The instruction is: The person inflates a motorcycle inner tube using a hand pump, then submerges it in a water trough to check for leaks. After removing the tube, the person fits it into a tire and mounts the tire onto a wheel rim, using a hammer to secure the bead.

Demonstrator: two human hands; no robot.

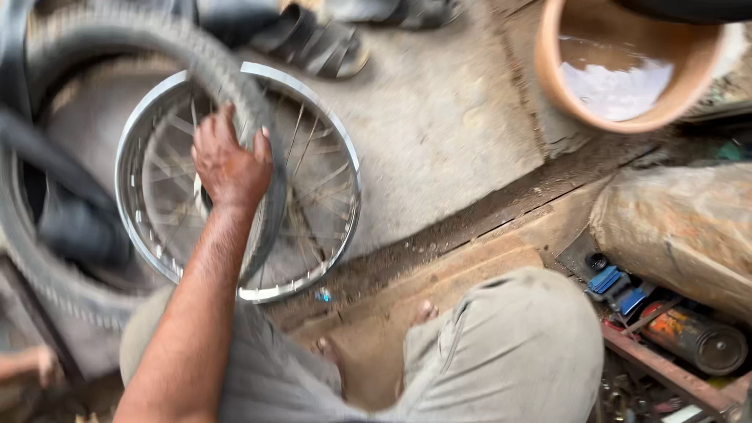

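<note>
Silver spoked rim (345, 168), black treaded tyre (227, 78), orange basin (552, 70)

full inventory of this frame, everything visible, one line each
wheel rim: 1, silver with spokes, flat on the concrete floor, centre left
tyre: 1, black, knobbly, blurred, draped over the rim and looping out to the left
basin: 1, terracotta-coloured, water inside, top right
sandals: dark, at least 2, on someone else's feet, top centre
cylinder: 1, orange and black, lying bottom right
blue parts: a few, small, beside the cylinder
left hand: 1, gripping the tyre over the rim
right hand: not in view
knees: grey trousers, bottom of frame
</note>
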